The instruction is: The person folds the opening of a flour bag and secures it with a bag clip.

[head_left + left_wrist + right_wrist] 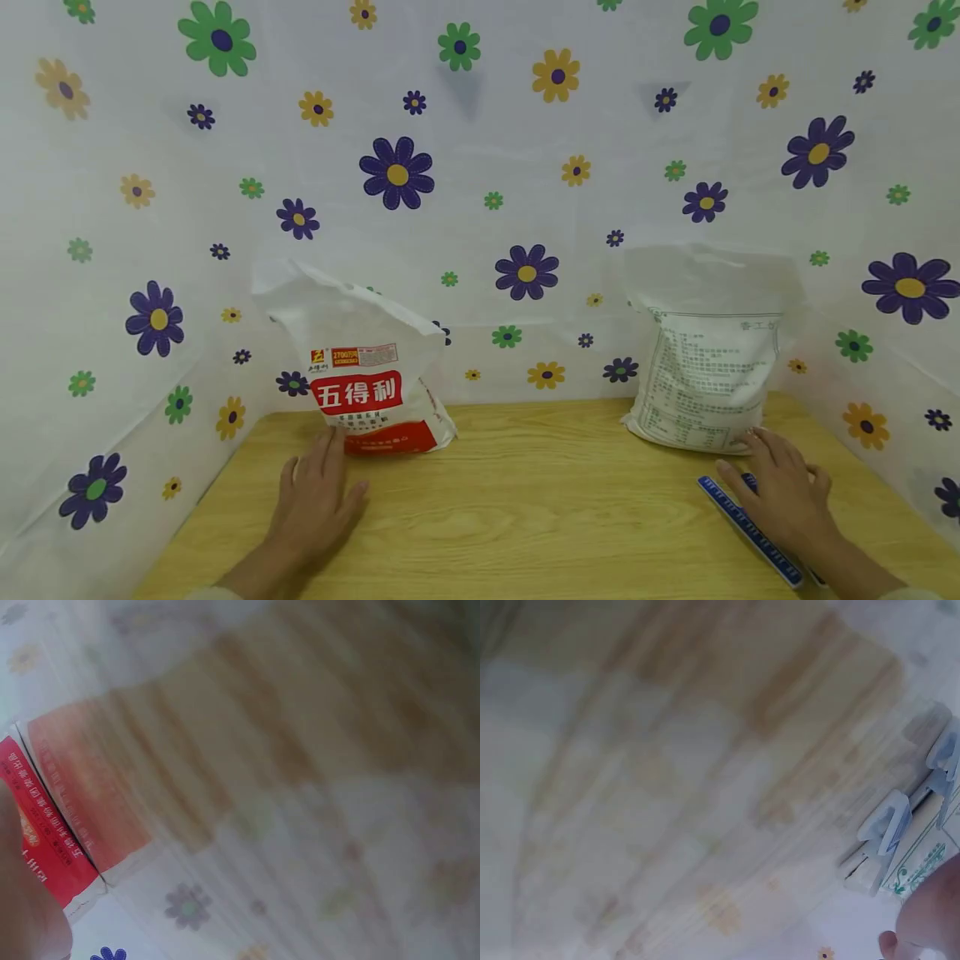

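Note:
My left hand [311,500] lies low over the wooden table, fingers fairly straight, fingertips at the lower left of a white flour bag [367,392] with a red label. That bag leans, its top slumped to one side. In the left wrist view, part of my hand [26,892] overlaps the bag's red print [56,847]. My right hand [783,492] reaches with extended fingers to the lower right corner of a second white bag [705,379], printed with green text. Two blue strips with white marks lie by it, the nearer strip [742,525] mostly visible, the other largely hidden beneath the hand.
The wooden table [510,500] spans the space between both bags. A white cloth with printed flowers [480,233] hangs behind and along both sides. Pale blue clip-like pieces [889,821] show beside green-patterned print in the right wrist view. Much of both wrist views is blurred.

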